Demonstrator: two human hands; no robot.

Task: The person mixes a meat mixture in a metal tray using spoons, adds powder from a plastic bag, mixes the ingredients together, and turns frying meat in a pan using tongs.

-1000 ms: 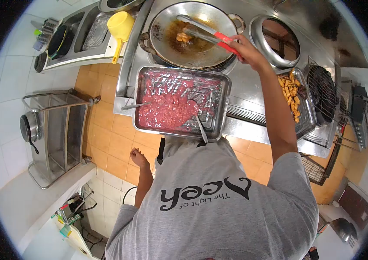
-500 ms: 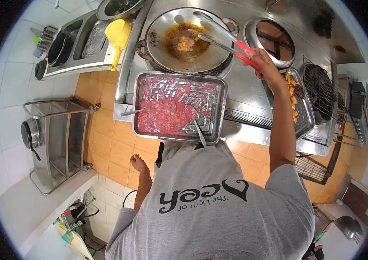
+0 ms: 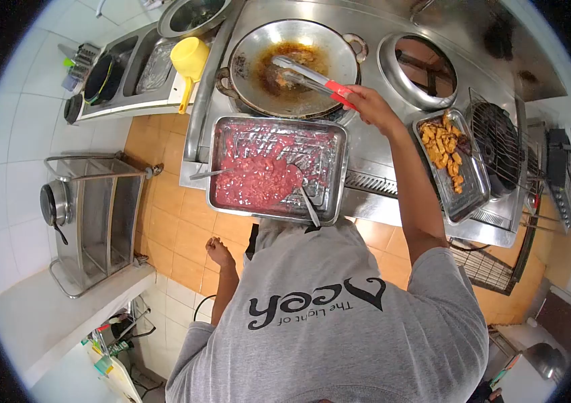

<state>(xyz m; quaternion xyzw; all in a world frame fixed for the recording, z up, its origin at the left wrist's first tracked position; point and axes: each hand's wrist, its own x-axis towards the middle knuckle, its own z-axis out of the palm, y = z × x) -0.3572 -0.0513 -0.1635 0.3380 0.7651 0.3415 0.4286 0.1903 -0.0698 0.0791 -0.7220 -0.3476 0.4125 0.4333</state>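
Note:
My right hand (image 3: 370, 107) is closed round the red handles of metal tongs (image 3: 312, 77). The arms of the tongs reach down into the wok (image 3: 339, 54), which has browned oil and small fried pieces in its middle. The tips lie over the food there, partly hiding it. My left hand (image 3: 220, 252) hangs low beside my body, fingers curled, with nothing visible in it. Between my body and the wok sits a steel tray (image 3: 336, 154) of wet, reddish raw meat pieces (image 3: 258, 181), two metal utensil handles sticking out over its edges.
To the right, another steel tray (image 3: 477, 195) holds fried golden pieces (image 3: 443, 148). Beyond it stands a burner under a wire rack (image 3: 494, 127). A metal ring (image 3: 393, 80) surrounds a stove opening. At left are a yellow dipper (image 3: 190, 57), sinks and a metal trolley (image 3: 91, 221).
My right hand has moved left with the tongs, their tips now deeper over the wok's middle. The browned clump seen earlier is now largely covered. The tray of fried pieces shows more fully.

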